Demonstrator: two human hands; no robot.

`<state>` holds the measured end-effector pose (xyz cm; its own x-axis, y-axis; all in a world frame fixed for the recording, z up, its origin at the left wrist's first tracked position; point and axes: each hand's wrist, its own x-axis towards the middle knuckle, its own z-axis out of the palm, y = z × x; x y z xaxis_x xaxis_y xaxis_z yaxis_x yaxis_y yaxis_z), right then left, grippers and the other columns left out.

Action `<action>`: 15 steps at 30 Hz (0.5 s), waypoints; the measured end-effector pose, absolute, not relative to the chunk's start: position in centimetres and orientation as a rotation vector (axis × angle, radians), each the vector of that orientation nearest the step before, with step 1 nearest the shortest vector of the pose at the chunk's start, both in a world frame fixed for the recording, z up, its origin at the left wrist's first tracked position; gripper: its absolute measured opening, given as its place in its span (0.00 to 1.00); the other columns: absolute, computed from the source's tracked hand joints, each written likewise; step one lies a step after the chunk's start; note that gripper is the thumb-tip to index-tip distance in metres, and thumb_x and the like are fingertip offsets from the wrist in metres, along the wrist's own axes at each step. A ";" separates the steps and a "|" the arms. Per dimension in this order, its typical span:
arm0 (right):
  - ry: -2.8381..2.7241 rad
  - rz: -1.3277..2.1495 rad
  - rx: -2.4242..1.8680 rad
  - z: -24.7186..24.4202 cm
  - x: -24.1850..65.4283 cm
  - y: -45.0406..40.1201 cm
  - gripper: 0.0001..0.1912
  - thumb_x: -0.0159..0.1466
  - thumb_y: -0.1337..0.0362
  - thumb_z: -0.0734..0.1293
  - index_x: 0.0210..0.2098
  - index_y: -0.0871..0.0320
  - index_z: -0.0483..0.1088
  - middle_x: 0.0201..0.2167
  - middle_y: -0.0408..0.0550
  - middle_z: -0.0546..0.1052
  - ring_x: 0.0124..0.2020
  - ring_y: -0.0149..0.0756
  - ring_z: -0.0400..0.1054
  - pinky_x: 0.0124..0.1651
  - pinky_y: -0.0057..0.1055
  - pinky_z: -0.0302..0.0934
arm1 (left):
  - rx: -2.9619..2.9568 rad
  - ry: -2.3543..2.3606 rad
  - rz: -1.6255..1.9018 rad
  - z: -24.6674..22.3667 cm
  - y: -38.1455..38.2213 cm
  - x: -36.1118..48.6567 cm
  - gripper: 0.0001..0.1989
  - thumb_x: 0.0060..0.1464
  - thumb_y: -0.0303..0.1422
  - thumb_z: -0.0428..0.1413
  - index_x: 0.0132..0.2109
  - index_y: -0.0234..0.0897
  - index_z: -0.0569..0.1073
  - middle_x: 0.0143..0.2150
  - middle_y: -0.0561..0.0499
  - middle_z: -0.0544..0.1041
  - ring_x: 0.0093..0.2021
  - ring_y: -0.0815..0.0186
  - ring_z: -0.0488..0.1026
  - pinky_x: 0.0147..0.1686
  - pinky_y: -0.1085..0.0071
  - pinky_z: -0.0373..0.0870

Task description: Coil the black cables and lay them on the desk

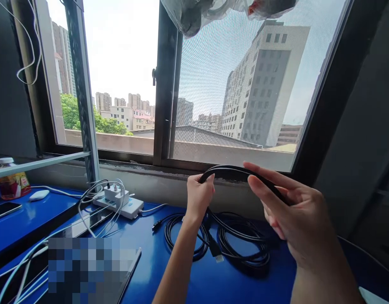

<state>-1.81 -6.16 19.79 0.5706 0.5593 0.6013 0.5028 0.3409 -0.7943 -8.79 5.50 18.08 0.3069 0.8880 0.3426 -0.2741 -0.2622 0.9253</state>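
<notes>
A black cable (229, 167) is held up above the desk, arched between my two hands. My left hand (199, 192) is closed in a fist around one end of the arch. The other end runs into my right hand (297, 207), between the thumb and the curled fingers; the index finger and thumb extend along it. Below, a black cable coil (266, 258) lies on the blue desk, and strands lead from it up toward my left hand. Beside it rests a second coil (169, 241), partly hidden by my left forearm. A black plug (216, 250) with a whitish tip lies between the coils.
On the blue desk (156, 270), a white power strip (132, 207) carries chargers and looped white cables. A pixelated dark device (86, 270) sits front left. Farther left are a bottle (12, 181), a white mouse (39, 195) and a phone (4, 210). A metal post (83, 84) rises before the window.
</notes>
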 end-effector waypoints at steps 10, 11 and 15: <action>-0.601 -0.384 -1.147 20.3 -3.5 -5.9 0.25 0.49 0.50 0.74 0.43 0.56 0.79 0.08 0.36 0.60 0.09 0.22 0.48 0.10 0.22 0.41 | 1.795 0.595 0.276 16.2 4.6 -6.9 0.33 0.60 0.42 0.39 0.09 0.36 0.64 0.10 0.48 0.65 0.12 0.68 0.63 0.22 0.70 0.65; -0.614 -0.414 -1.146 20.3 -3.7 -5.8 0.24 0.50 0.50 0.74 0.43 0.56 0.78 0.09 0.36 0.60 0.09 0.22 0.48 0.10 0.22 0.41 | 1.792 0.516 0.162 16.0 4.7 -6.7 0.35 0.60 0.44 0.37 0.11 0.35 0.66 0.11 0.46 0.67 0.13 0.67 0.64 0.24 0.69 0.66; -0.651 -0.495 -1.103 20.1 -4.8 -5.8 0.21 0.52 0.53 0.73 0.42 0.57 0.79 0.10 0.36 0.59 0.11 0.23 0.48 0.12 0.23 0.42 | 1.690 0.193 -0.157 15.0 5.4 -6.0 0.38 0.55 0.56 0.35 0.24 0.31 0.76 0.20 0.43 0.75 0.23 0.59 0.73 0.31 0.62 0.70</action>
<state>-4.76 -5.81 20.13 0.7151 -0.0475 0.6974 0.6594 0.3769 -0.6505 -5.99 5.42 14.98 0.9759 0.0357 -0.2154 0.2181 -0.1227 0.9682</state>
